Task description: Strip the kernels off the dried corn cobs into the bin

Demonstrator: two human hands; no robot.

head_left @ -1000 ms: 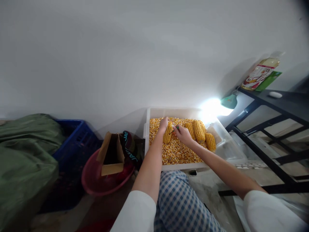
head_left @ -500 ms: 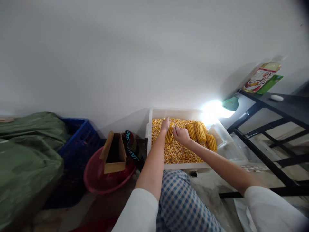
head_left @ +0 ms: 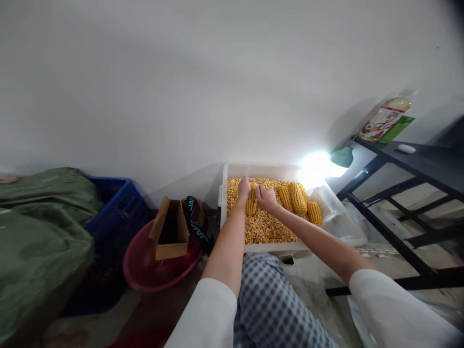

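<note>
A corn cob (head_left: 251, 206) with yellow kernels is held over a white plastic bin (head_left: 270, 247) of loose corn kernels (head_left: 270, 227). My left hand (head_left: 244, 186) is closed around the cob's far end. Just right of it, my right hand (head_left: 267, 198) is closed, its fingers pressed against the cob's upper part. A small dark thing shows at those fingers, too small to name. Three more cobs lie on the kernels to the right: a smaller cob (head_left: 284, 198), a large cob (head_left: 298, 198) and another cob (head_left: 314, 213).
A lit green lamp (head_left: 341, 157) hangs from a black rack (head_left: 377, 212), which carries a bottle (head_left: 384, 118). On the left are a red basin (head_left: 139, 273) with an open cardboard box (head_left: 172, 251), and a blue crate (head_left: 118, 208) beside green cloth (head_left: 47, 241). Behind the bin rises a wall.
The view has shifted slightly, moving the rack and bin a little left in the picture. Both hands remain on the same cob, the right hand slightly nearer the left one.
</note>
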